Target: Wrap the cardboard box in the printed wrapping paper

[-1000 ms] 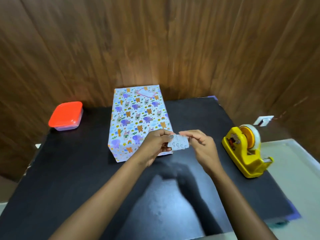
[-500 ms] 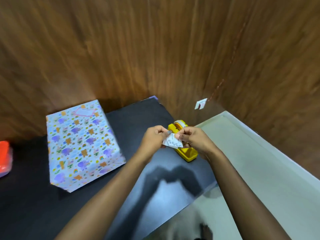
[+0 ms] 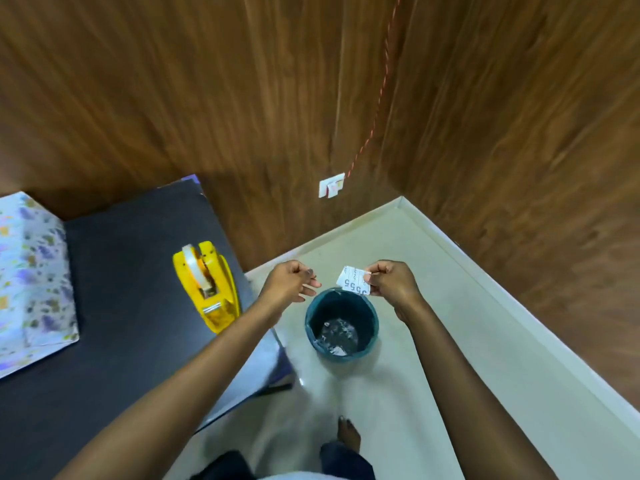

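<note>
While right hand (image 3: 393,284) pinches a slip (image 3: 351,280), a bin (image 3: 341,357) sits below.

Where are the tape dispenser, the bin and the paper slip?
tape dispenser (image 3: 225,289): head view, yellow body.
bin (image 3: 341,357): head view, near wall.
paper slip (image 3: 351,280): head view, printed face.

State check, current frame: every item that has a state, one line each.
wrapped box: visible faces covered in printed paper, resting on the table
tape dispenser: upright on the table, roll loaded
paper slip: pinched at one edge, held over the bin's rim
right hand: pinch grip on the paper slip
left hand: holds nothing, fingers loose
bin: on the floor, no lid, scraps inside
</note>
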